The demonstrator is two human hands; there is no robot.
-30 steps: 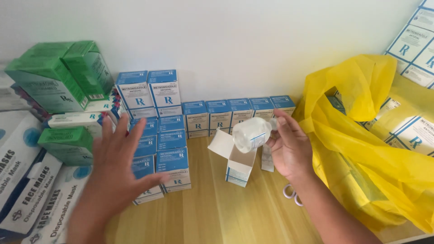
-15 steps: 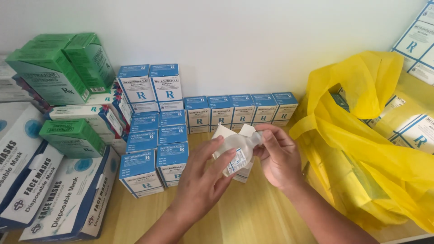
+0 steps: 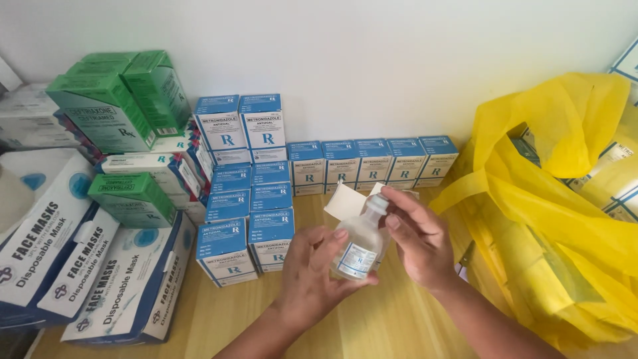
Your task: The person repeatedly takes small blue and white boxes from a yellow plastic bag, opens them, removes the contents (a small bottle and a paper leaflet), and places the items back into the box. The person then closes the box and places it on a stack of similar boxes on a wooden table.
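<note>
Just in front of the opened white carton (image 3: 345,201), the clear bottle (image 3: 361,242) stands nearly upright, cap tilted right, its body wrapped by the left hand (image 3: 316,276) while the right hand (image 3: 419,239) pinches its neck.

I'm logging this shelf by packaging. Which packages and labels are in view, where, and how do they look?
Clear bottle: held in both hands, white-and-blue label.
Blue-and-white cartons: stacked and in a row along the wall.
Green cartons: top left, rectangular.
Mask boxes: lower left, flat, white and blue.
Yellow bag: right, holding more cartons.
</note>
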